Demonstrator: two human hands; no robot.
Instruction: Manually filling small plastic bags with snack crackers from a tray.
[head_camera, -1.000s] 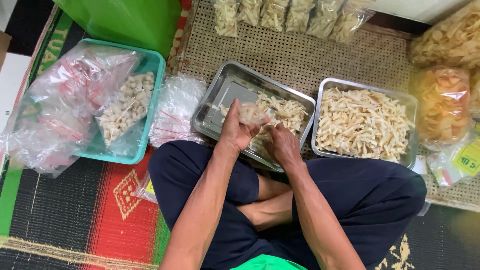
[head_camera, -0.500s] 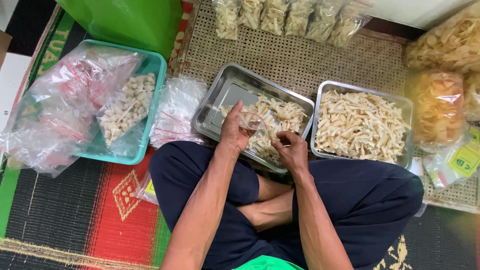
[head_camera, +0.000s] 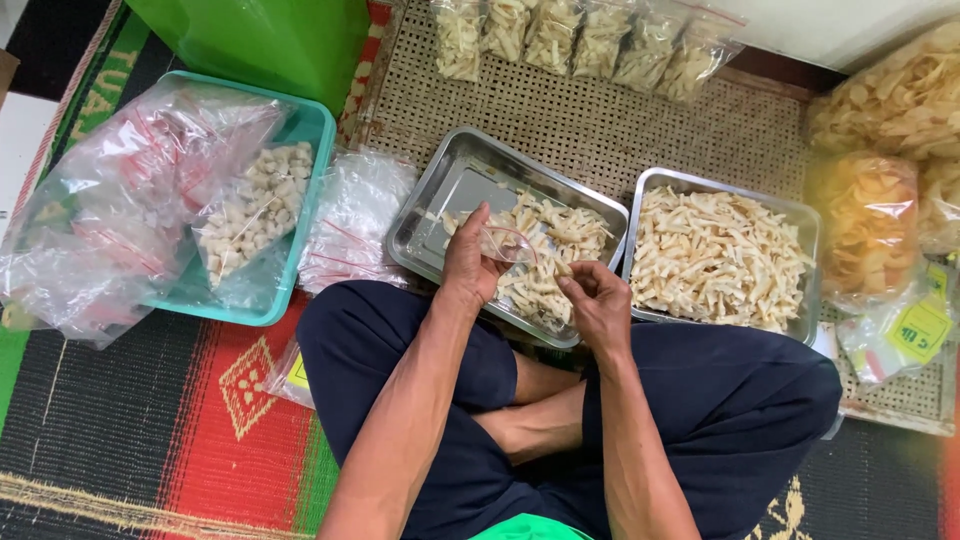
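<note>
My left hand (head_camera: 468, 262) holds a small clear zip bag (head_camera: 505, 243) open over a steel tray (head_camera: 450, 190) half filled with pale snack sticks (head_camera: 545, 250). My right hand (head_camera: 598, 300) is just right of the bag, fingers pinched on a few snack sticks near the bag's mouth. Both hands hover above the tray's near edge, over my crossed legs in dark trousers.
A second steel tray (head_camera: 812, 230) full of sticks lies to the right. A teal tub (head_camera: 310, 130) with bagged snacks and empty bags sits left; loose clear bags (head_camera: 350, 215) lie beside it. Filled bags (head_camera: 580, 35) line the back; large chip bags (head_camera: 870, 220) stand right.
My right hand has risen from the pile of sticks in the tray with a pinch of them and moved toward the bag's mouth. My left hand has kept the bag nearly still.
</note>
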